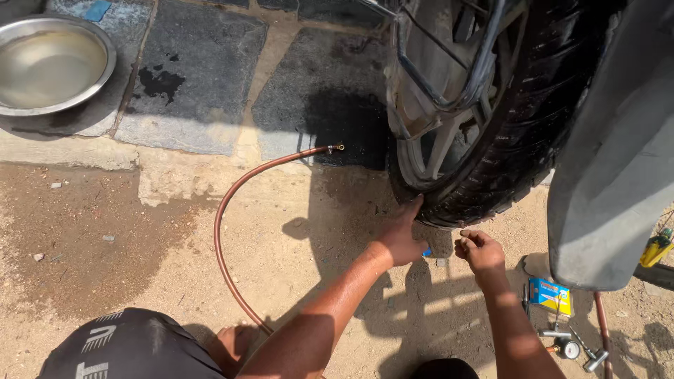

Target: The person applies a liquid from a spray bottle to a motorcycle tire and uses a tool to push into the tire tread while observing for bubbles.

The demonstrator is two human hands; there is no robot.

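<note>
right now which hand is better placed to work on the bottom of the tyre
Probably the left. The left hand already rests against the tyre at its lowest edge, fingers spread. The right hand hangs curled just below the tread, not touching it.

Steel basin far left on stone slabs. Brown hose curving across sand, brass tip near. Small box, gauge near right. Yellow tool far right.
</note>
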